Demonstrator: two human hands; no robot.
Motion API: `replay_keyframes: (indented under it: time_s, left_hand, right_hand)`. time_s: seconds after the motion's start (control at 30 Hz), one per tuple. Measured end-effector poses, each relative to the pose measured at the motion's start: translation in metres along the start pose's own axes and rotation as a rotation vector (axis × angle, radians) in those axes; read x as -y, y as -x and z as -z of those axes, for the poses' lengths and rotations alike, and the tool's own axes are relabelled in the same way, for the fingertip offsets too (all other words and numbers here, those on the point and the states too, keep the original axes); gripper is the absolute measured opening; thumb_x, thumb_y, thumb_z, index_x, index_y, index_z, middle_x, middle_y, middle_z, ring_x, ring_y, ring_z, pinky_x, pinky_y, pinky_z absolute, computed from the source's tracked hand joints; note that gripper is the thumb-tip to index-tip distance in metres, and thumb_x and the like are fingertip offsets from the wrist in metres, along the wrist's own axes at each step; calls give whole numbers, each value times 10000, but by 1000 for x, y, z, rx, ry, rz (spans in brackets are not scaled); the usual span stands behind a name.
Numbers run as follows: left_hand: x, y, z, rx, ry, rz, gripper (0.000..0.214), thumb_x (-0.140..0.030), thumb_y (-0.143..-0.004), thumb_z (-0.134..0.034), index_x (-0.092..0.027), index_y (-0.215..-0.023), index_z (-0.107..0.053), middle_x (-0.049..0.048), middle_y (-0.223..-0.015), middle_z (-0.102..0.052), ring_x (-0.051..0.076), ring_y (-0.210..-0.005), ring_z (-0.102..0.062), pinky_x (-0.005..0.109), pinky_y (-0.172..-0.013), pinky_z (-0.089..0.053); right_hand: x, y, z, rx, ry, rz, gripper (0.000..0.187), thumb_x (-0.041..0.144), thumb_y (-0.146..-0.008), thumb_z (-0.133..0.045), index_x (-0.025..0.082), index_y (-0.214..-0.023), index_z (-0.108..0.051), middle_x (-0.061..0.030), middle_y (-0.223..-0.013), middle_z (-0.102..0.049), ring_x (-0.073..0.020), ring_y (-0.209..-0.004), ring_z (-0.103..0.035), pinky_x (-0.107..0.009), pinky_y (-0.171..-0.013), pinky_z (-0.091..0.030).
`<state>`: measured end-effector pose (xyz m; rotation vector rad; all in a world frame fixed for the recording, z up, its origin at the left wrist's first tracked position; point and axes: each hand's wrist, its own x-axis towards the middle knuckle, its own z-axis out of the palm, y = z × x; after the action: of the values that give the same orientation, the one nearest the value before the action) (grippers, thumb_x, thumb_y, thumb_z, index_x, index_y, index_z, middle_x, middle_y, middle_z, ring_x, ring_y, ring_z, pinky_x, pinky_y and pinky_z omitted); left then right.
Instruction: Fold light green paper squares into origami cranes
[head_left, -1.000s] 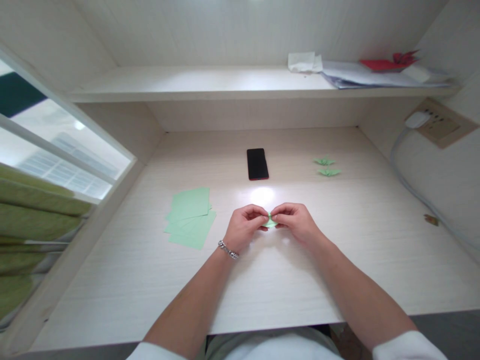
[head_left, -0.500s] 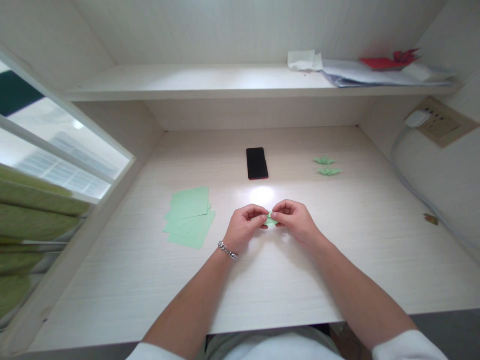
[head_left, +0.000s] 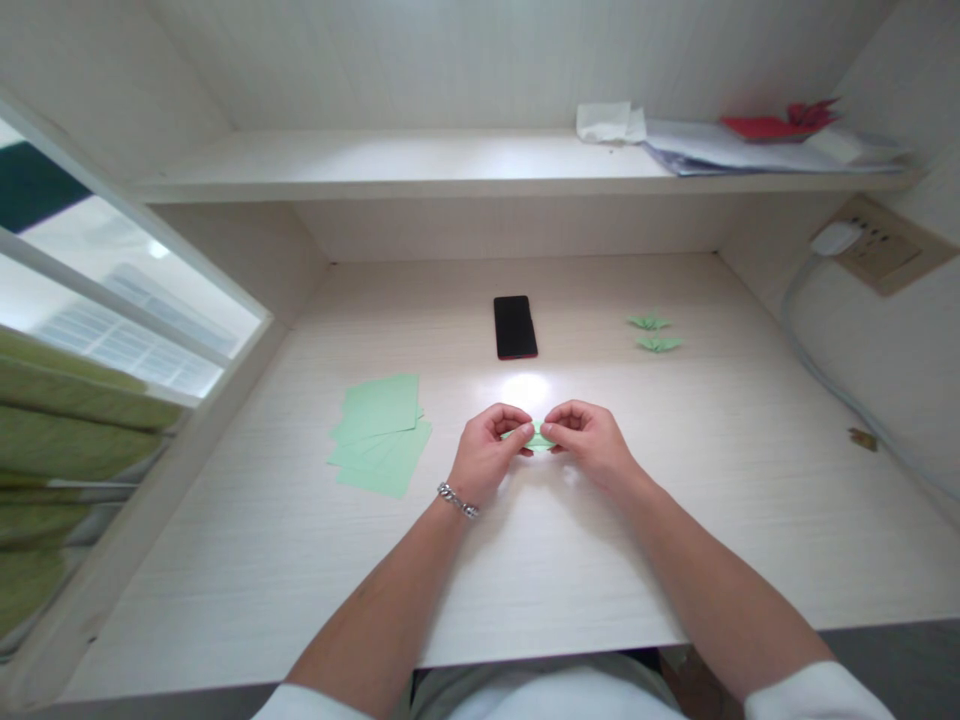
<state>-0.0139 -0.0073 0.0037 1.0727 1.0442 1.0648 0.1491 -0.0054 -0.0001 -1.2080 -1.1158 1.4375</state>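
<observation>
A small piece of folded green paper (head_left: 538, 440) is pinched between my two hands, just above or on the desk. My left hand (head_left: 491, 447), with a silver chain bracelet (head_left: 457, 500) at the wrist, grips its left side between thumb and fingers. On the other side, the thumb and fingers of my right hand (head_left: 589, 437) close on the right part. My fingers cover much of the paper, so its exact folds cannot be made out. Two folded green paper cranes (head_left: 658, 344) lie farther back on the right.
Loose green paper sheets (head_left: 382, 440) overlap on the left of the desk (head_left: 247, 560). A black phone (head_left: 515, 327) lies behind my hands. Papers (head_left: 720, 150) and a red folded figure (head_left: 812, 113) rest on the shelf. A cable (head_left: 810, 355) hangs from the right wall's socket (head_left: 885, 245).
My left fingers have shifted slightly on the folded green paper, and a little more of it shows by the left thumb. The right hand has barely moved.
</observation>
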Motion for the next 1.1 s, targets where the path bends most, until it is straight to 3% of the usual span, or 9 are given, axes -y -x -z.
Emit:
replay_keyframes:
  time_s: [0.27, 0.57, 0.73, 1.1]
  left_hand:
    - [-1, 1, -1, -31, -29, -43, 261, -292, -673, -741, -137, -836, -609, 29, -761, -619, 133, -682, -604, 276, -580, -571]
    - [3, 0, -1, -12, -107, -68, 263, -345, -710, -710, -146, -867, -637, 52, -819, -643, 164, -748, -631, 288, -594, -580]
    - [4, 2, -1, 14, -135, -79, 266, -365, -729, -699, -143, -871, -663, 70, -851, -666, 168, -735, -643, 295, -606, -585]
    - [4, 0, 0, -57, -193, -84, 268, -369, -725, -706, -146, -874, -713, 77, -839, -707, 171, -682, -661, 304, -619, -590]
  right_hand:
    - [2, 2, -3, 8, -115, -47, 237, 320, -618, -764, 169, -749, -637, 0, -676, -635, -128, -601, -591, -252, -548, -513]
    - [-1, 1, -1, 38, -22, -22, 298, 381, -636, -759, 170, -825, -662, -30, -760, -676, -160, -674, -629, -270, -584, -517]
    - [1, 0, 3, 53, 66, 51, 280, 364, -637, -764, 158, -815, -695, -61, -801, -703, -182, -733, -642, -302, -679, -513]
    - [-1, -2, 5, 49, 53, 18, 301, 356, -608, -787, 162, -824, -708, -62, -791, -706, -201, -720, -655, -326, -655, -547]
